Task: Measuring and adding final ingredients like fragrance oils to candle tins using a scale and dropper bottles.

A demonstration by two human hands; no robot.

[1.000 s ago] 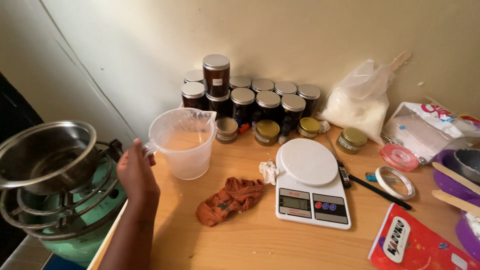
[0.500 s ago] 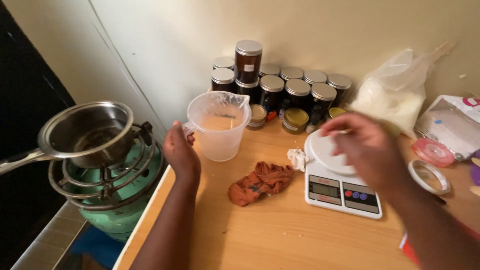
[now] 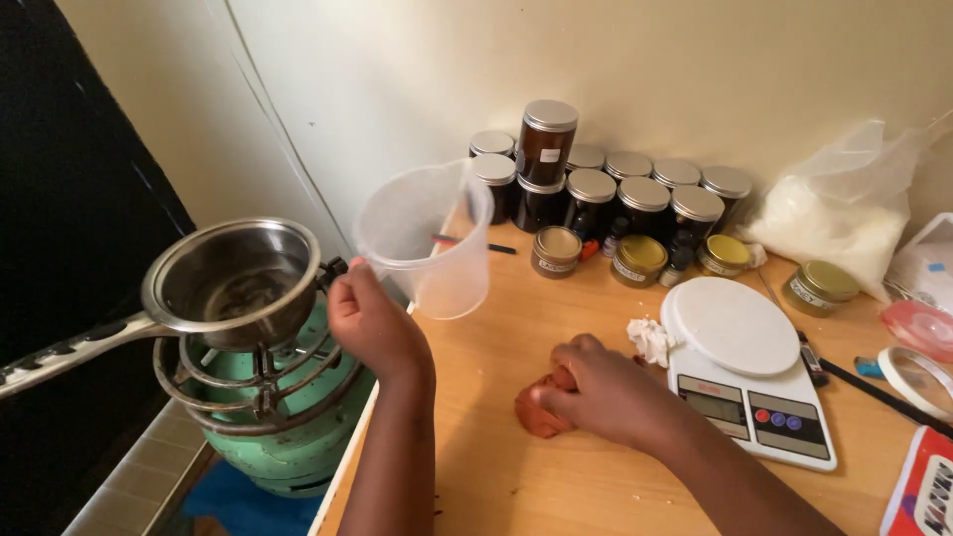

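- Across the lower right half of the view runs a wooden table [image 3: 596,467], set against a pale wall.
- Beside the table's left edge stands a green gas cylinder [image 3: 288,437] with a ring burner on top; a steel saucepan [image 3: 233,283] sits on it, handle pointing left.
- At the back of the table stands a cluster of dark jars with silver lids [image 3: 615,194], one stacked higher, with small gold-lidded tins [image 3: 640,256] in front.
- A clear bag of white powder [image 3: 844,213] leans at the far right.
- A white kitchen scale [image 3: 745,367] lies right of centre, a crumpled white scrap touching its left side.
- The left forearm rises from the bottom edge; the left hand [image 3: 372,323] is curled closed around the handle of a clear plastic measuring jug [image 3: 427,238], held lifted and tilted toward the saucepan, over the table's left edge. It looks empty.
- The right arm reaches in from the lower right; the right hand [image 3: 606,392] is closed, knuckles up, gripping a rust-orange cloth [image 3: 536,412] pressed on the table, just left of the scale.
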